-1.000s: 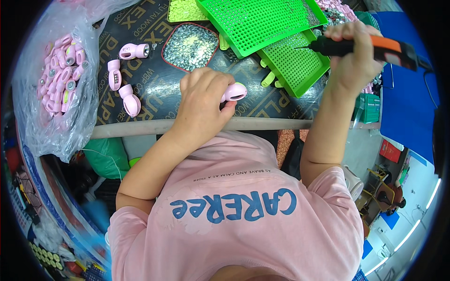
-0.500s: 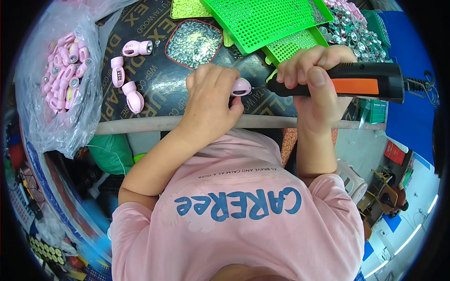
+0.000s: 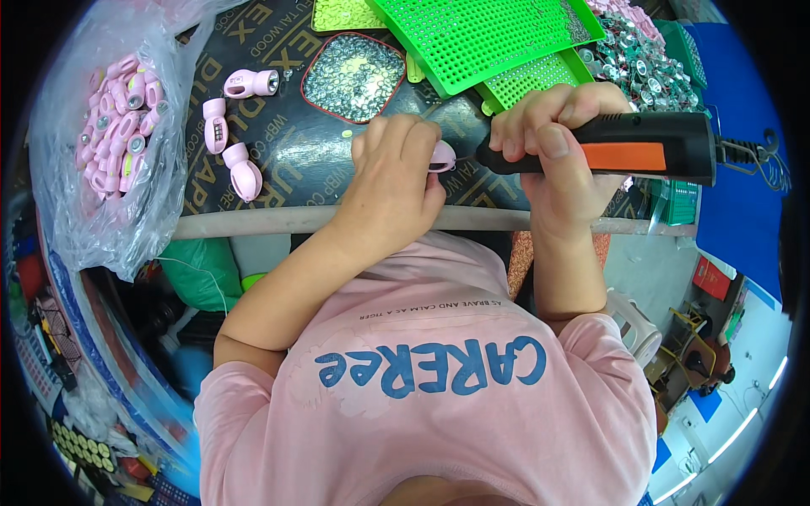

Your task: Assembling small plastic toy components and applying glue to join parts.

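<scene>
My left hand (image 3: 390, 173) is closed around a small pink flashlight (image 3: 442, 158); only one rounded end with a dark opening shows past the fingers. In my right hand (image 3: 569, 156) is a black electric screwdriver (image 3: 650, 150) with an orange panel, lying nearly level. Its tapered front end points left toward the flashlight, with a gap between them. The tip itself is hard to make out. A coiled cord (image 3: 747, 153) leaves its rear end. Several more pink flashlights (image 3: 245, 173) lie on the dark table left of my left hand.
A clear plastic bag (image 3: 160, 202) full of pink flashlights stands at the left. Behind my hands are a red-rimmed tray (image 3: 308, 99) of small clear discs, stacked green perforated trays (image 3: 460, 72) and a yellow tray (image 3: 348, 27). Small wired parts (image 3: 645, 76) are heaped at far right.
My left hand has shifted slightly right with the flashlight. The screwdriver in my right hand has moved slightly left, so the two are closer. A small yellowish piece now shows behind my left hand.
</scene>
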### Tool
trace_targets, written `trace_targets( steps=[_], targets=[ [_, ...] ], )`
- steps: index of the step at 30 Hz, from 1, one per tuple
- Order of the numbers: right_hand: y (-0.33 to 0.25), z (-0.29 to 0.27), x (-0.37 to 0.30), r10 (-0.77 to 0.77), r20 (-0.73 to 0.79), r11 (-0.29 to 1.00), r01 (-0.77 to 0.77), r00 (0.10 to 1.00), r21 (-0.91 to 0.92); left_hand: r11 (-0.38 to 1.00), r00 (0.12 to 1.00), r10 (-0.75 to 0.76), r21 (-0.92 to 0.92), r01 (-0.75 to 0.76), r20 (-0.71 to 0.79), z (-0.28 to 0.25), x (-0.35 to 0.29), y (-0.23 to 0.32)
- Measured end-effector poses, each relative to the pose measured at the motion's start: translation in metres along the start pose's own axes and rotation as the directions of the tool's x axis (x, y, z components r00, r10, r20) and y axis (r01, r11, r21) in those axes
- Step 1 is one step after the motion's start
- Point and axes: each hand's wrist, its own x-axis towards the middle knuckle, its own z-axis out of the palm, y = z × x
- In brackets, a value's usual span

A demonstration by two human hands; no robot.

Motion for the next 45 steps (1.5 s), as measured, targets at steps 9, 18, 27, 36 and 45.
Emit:
trace_targets(
  steps=[9, 18, 27, 36, 45],
  targets=[
    [0.000, 0.008, -0.007, -0.076, 0.105, 0.995, 0.082, 0.992, -0.063, 0.996, 0.998, 0.065, 0.069, -0.064, -0.019, 0.003, 0.002, -0.005],
    [-0.029, -0.006, -0.005, -0.004, 0.060, 1.000, 0.003, 0.998, 0.018, 0.998, 0.995, 0.062, 0.012, -0.061, -0.077, -0.011, -0.011, -0.003],
    [-0.081, -0.054, -0.024, 0.331, -0.054, 0.340, -0.173, 0.942, -0.925, 0.583, 0.798, -0.114, 0.610, 0.536, -0.592, -0.254, -0.037, -0.158],
    [-0.049, 0.010, -0.022, 0.714, 0.538, 0.655, -0.159, 0.448, -0.738, 0.921, 0.958, 0.129, 0.389, -0.021, -0.255, -0.202, 0.010, -0.136],
    [0.033, 0.074, -0.017, 0.348, 0.373, 0.014, 0.393, 0.860, -0.919, 0.769, 0.982, 0.129, 0.612, -0.185, 0.135, -0.136, 0.034, -0.117]
  ],
)
